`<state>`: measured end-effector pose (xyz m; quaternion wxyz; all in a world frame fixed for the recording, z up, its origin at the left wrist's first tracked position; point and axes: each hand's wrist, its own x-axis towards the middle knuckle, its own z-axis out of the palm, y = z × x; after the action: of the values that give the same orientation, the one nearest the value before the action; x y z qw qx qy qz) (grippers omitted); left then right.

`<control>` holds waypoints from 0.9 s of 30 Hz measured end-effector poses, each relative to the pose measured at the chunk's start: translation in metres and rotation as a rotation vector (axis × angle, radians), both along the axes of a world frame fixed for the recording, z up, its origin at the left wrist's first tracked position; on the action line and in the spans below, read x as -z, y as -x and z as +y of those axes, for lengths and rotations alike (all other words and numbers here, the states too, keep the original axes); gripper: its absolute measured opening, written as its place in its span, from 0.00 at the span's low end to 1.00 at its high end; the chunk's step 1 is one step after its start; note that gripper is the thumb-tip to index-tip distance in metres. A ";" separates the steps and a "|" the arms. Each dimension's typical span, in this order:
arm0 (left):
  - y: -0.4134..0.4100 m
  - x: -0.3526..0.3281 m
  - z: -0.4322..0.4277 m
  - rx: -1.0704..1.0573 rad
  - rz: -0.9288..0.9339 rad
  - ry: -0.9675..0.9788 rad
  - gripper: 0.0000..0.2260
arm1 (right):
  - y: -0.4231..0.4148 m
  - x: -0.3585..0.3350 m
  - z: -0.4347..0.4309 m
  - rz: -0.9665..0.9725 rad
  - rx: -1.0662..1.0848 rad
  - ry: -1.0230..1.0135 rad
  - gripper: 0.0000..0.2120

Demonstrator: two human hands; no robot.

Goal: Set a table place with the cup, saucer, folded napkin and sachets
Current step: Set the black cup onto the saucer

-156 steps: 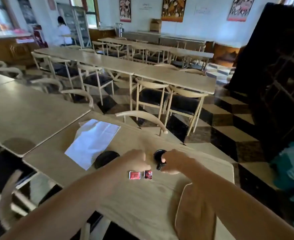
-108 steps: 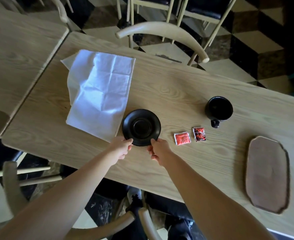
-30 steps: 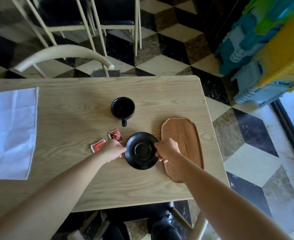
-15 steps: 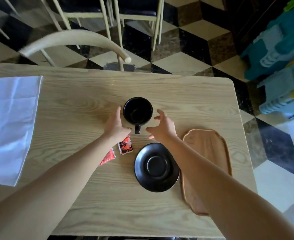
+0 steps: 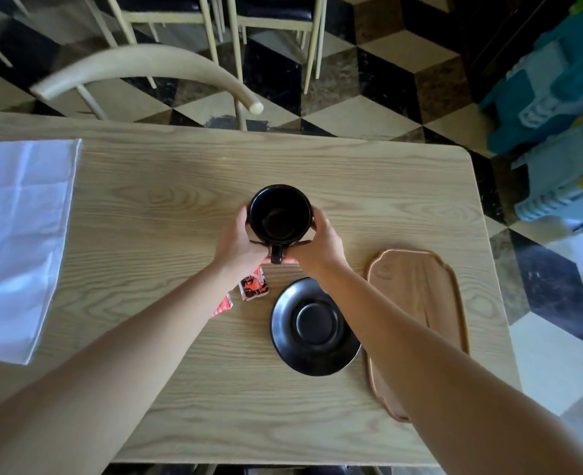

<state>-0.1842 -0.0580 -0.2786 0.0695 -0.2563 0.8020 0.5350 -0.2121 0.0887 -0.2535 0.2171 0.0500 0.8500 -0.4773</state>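
A black cup (image 5: 280,216) stands in the middle of the wooden table (image 5: 180,186), its handle pointing toward me. My left hand (image 5: 240,243) wraps its left side and my right hand (image 5: 320,240) its right side. Just nearer than the cup lies the empty black saucer (image 5: 314,327), against the left edge of a wooden tray (image 5: 420,303). Two red sachets (image 5: 255,286) rest left of the saucer, one partly hidden under my left forearm. The white napkin (image 5: 15,241) lies unfolded flat at the table's far left.
A pale curved chair back (image 5: 146,70) stands behind the far table edge. The floor is black and cream checkered tile. Blue and yellow plastic crates (image 5: 564,114) sit off the table's right side.
Both hands let go of the saucer beside the tray, reached forward to the cup and have now closed around it from both sides.
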 end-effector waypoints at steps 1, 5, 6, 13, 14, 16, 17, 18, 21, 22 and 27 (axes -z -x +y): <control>-0.002 -0.004 0.001 0.003 0.004 -0.008 0.33 | -0.003 -0.006 0.002 0.005 -0.003 0.006 0.38; -0.017 -0.030 0.012 0.023 0.046 0.025 0.36 | -0.019 -0.034 0.015 0.001 0.000 0.015 0.37; -0.022 -0.038 0.016 0.027 0.049 0.019 0.36 | -0.024 -0.041 0.019 0.002 0.002 0.008 0.37; -0.063 -0.074 0.048 0.088 0.018 0.015 0.32 | -0.067 -0.078 0.053 -0.056 0.013 -0.038 0.39; -0.069 -0.076 0.053 0.103 0.024 0.055 0.31 | -0.073 -0.079 0.057 -0.065 0.019 -0.047 0.39; -0.083 -0.077 0.063 0.110 0.026 0.102 0.31 | -0.083 -0.080 0.063 -0.077 0.021 -0.076 0.37; -0.090 -0.076 0.067 0.106 0.018 0.095 0.30 | -0.088 -0.079 0.066 -0.085 0.013 -0.091 0.36; -0.097 -0.074 0.070 0.105 0.002 0.075 0.29 | -0.093 -0.077 0.069 -0.097 0.004 -0.106 0.35; -0.116 -0.065 0.078 0.100 -0.019 0.073 0.27 | -0.109 -0.070 0.076 -0.123 -0.016 -0.135 0.35; -0.120 -0.062 0.080 0.101 -0.008 0.089 0.26 | -0.113 -0.069 0.078 -0.130 -0.017 -0.140 0.35; -0.129 -0.055 0.084 0.124 0.017 0.109 0.25 | -0.123 -0.062 0.083 -0.150 -0.004 -0.126 0.35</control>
<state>-0.0552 0.0256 -0.2234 0.0817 -0.2050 0.8447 0.4875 -0.0894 0.1720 -0.1916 0.2775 0.0975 0.8599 -0.4172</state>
